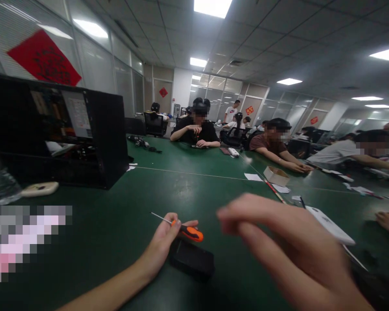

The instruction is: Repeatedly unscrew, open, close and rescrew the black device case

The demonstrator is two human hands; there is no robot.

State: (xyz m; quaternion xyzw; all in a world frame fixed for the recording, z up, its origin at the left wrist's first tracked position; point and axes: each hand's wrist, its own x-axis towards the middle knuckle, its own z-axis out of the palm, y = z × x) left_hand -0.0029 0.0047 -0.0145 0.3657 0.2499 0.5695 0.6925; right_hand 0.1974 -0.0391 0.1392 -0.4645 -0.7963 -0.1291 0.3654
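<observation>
While the left hand (164,238) grips an orange-and-black screwdriver (194,234) above the green table (181,183), toward its near edge, the right hand (288,235) hangs apart, blurred, fingers curled | right-hand contents: cannot tell | black box (194,260): on the table, just below the screwdriver handle | computer case (106,140): toward the table's left edge

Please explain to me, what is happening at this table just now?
The person's left-hand grip holds an orange-and-black screwdriver, its shaft pointing toward the picture's left. The right-hand grip is raised close to the camera, thumb and index finger bent toward each other; whether it pinches something small is unclear. A black box is near the screwdriver on the green table, and an open computer case stands at left.
</observation>
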